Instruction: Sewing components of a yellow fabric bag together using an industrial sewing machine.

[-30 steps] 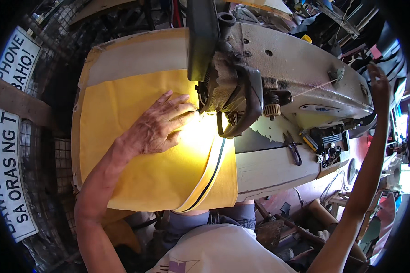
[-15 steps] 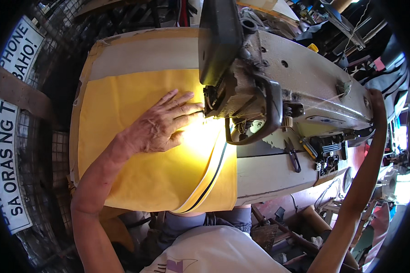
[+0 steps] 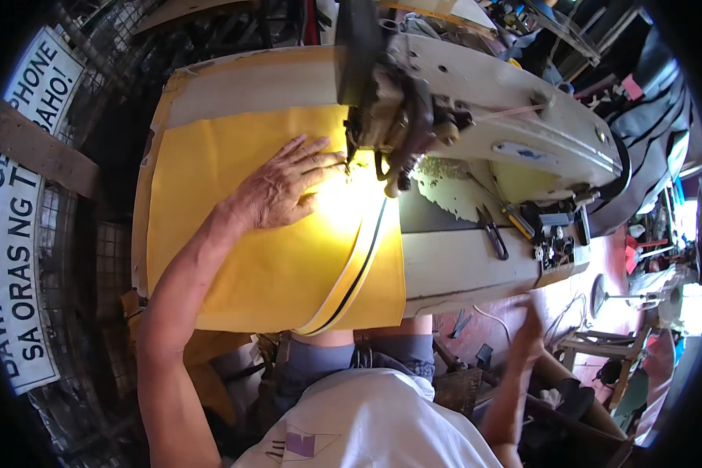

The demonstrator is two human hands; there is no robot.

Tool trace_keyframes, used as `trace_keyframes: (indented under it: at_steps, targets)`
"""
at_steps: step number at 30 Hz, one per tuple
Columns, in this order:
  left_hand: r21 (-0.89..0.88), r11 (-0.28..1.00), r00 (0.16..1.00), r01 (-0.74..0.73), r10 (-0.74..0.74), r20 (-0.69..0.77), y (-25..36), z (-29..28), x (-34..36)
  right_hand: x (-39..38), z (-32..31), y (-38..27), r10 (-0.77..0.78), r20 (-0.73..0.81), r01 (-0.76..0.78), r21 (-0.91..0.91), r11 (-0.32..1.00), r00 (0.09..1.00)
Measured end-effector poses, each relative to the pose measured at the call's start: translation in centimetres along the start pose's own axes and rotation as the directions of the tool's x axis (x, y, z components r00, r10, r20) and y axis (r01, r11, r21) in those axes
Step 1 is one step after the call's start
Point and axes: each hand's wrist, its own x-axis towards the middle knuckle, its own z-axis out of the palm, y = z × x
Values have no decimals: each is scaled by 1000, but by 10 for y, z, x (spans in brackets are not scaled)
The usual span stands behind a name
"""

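Observation:
My left hand point(image 3: 285, 187) lies flat on a sheet of yellow material point(image 3: 210, 273), its fingers spread and their tips close to the needle area of a sewing machine point(image 3: 444, 86). A lamp's bright glow washes out the material beside those fingers. Along the sheet's right side, a yellow strip with white edges and a dark central line point(image 3: 355, 288) curves from under the machine head to the front edge. My right hand point(image 3: 529, 331) is in the air off the table's front edge, away from the machine; motion smears its fingers.
Thread snips point(image 3: 492, 234) and a yellow-handled cutter point(image 3: 517, 221) lie on the machine bed, near a small bobbin winder point(image 3: 554, 251). The handwheel point(image 3: 622, 168) is at the machine's right end. Wire mesh with white signs point(image 3: 23, 288) stands at the left. A fan point(image 3: 600, 296) is at the far right.
My right hand has left the handwheel end and come down toward me. The view has shifted slightly. My left hand stays flat on the yellow sheet.

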Motion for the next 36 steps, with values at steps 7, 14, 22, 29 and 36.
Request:
trace_keyframes:
  at_steps: [7,14,22,29,36]
  targets:
    - [33,999,1000,-2,3,-31,9,2,-4,-122,181,29,-25,833,-591,413,693,553]
    - [97,933,921,348,-320,-223,59,31,-8,-125,144,-21,-329,758,-555,642,529,563]
    - [80,670,647,738,-669,-365,138,68,28,-27,40,-92,-555,73,551,77,831,828]
    - [146,751,756,644,-596,-271,126,43,11,51,58,-46,-550,183,578,-327,748,815]
    - [68,830,787,554,-496,-366,118,45,-2,24,67,-82,-688,73,604,-550,576,722]
